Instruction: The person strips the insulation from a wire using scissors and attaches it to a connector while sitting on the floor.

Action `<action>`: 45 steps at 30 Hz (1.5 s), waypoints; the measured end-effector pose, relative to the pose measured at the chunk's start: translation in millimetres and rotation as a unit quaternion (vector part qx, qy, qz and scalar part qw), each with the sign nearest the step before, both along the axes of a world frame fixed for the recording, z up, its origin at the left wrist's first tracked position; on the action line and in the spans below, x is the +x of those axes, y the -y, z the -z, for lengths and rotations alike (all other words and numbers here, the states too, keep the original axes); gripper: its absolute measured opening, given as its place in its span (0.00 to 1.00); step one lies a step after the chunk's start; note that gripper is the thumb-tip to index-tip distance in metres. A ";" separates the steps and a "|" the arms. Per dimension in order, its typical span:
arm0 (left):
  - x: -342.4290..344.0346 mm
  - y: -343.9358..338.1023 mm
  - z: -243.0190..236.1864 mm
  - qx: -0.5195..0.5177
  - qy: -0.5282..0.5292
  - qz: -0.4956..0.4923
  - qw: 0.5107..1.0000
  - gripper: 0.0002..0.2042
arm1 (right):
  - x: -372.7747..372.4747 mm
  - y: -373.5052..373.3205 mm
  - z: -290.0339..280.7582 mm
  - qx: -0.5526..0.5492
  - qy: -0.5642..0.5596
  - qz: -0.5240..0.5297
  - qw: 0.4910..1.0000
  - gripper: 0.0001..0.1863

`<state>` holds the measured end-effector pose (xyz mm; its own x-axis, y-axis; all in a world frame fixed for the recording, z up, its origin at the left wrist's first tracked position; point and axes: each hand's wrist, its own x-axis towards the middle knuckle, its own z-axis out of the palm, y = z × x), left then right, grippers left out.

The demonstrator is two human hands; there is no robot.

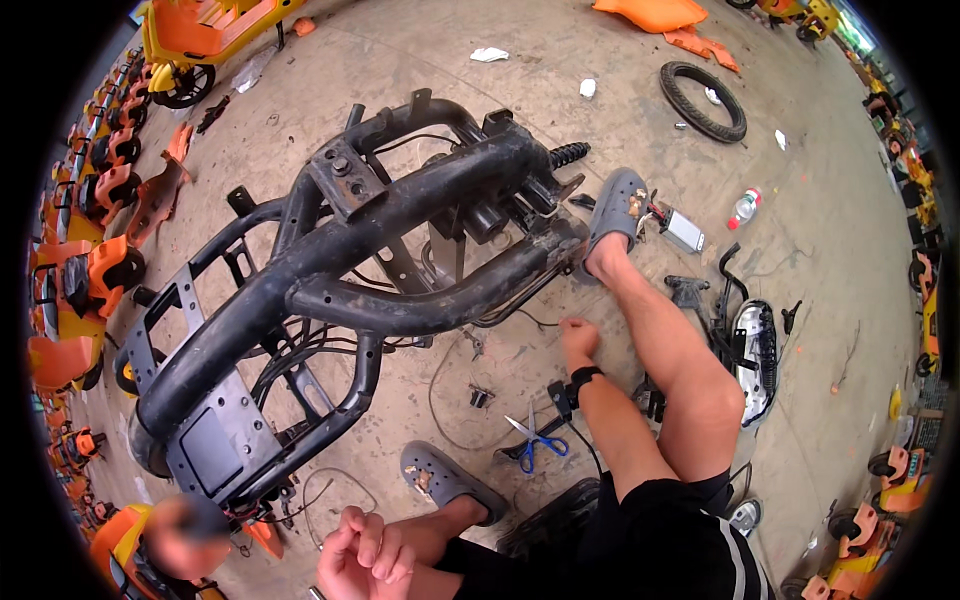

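Note:
A black tubular scooter frame [400,240] lies on the concrete floor in front of me, scuffed and with loose wiring inside. By its right end is my right hand [578,342], closed, with a thin black cable [535,319] running from the frame into its fingers. My left hand [366,556] is raised at the bottom, fingers curled inward; what they hold, if anything, is hidden. Thin wires [345,475] loop on the floor just beyond it. Blue-handled scissors [535,445] lie spread between my feet, near a small black part [481,398].
My grey clogs [450,480] flank the work area. To the right are a silver box [684,231], a bottle [745,208] and a headlight-like part [757,360]. A tyre [703,102] lies farther off. Yellow-orange scooters [85,300] line the left; a person [187,537] is at lower left.

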<state>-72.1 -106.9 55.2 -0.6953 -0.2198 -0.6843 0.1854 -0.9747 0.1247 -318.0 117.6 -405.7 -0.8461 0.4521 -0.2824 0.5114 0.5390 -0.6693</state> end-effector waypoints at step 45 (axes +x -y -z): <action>-18.6 -67.8 9.0 -0.410 -0.281 0.111 0.861 0.08 | 175.8 -46.9 -494.4 -0.387 0.099 -0.500 0.768 0.15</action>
<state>-90.7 -39.1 46.2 -0.9529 -0.2877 0.0955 0.2615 -0.6208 0.7390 -142.2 164.5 88.8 -0.5667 -0.7642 -0.3079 0.2336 0.2093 -0.9495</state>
